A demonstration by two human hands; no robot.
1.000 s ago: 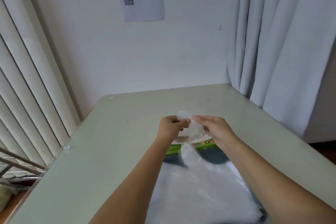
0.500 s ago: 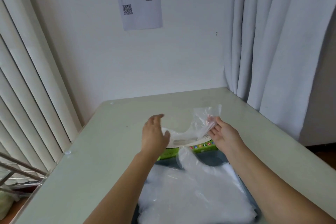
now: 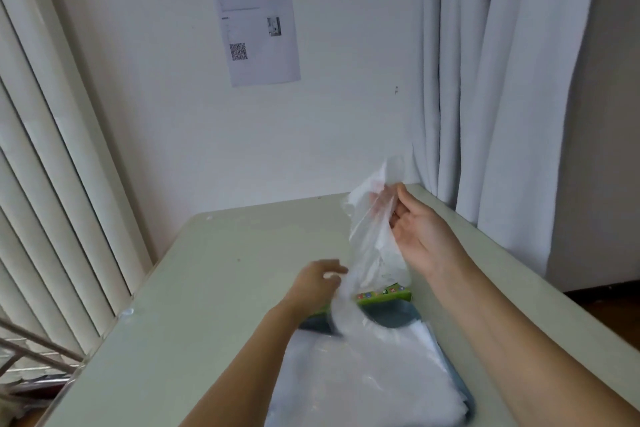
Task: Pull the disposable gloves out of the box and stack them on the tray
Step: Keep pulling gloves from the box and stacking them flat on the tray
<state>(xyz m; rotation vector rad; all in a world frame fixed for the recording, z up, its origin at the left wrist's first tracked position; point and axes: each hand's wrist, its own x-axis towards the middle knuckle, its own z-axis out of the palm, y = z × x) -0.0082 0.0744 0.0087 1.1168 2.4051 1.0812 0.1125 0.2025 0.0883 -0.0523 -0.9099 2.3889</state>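
A pale green surface (image 3: 225, 288) fills the lower part of the view and runs to a white wall at its far edge. Vertical blinds (image 3: 52, 184) hang along the left and a light grey curtain (image 3: 519, 114) along the right. A printed paper sheet (image 3: 258, 24) with a QR code is stuck on the wall.

At the near edge a stack of clear gloves (image 3: 363, 385) lies flat on a dark blue-grey tray (image 3: 394, 315); the stack covers most of the tray, with the far rim and right edge showing.

One clear glove (image 3: 374, 246) hangs in the air above the far end of the tray, its top raised high and its lower end trailing down towards the stack. The right hand (image 3: 422, 232) has its grip clamped on the glove's top, thumb against fingertips. The left hand (image 3: 317, 282) sits low at the left end of the green box (image 3: 384, 295), fingers reaching towards the glove's lower part; motion blur hides whether its grip is closed on anything. The box lies just beyond the tray's far rim, mostly hidden behind the hanging glove.
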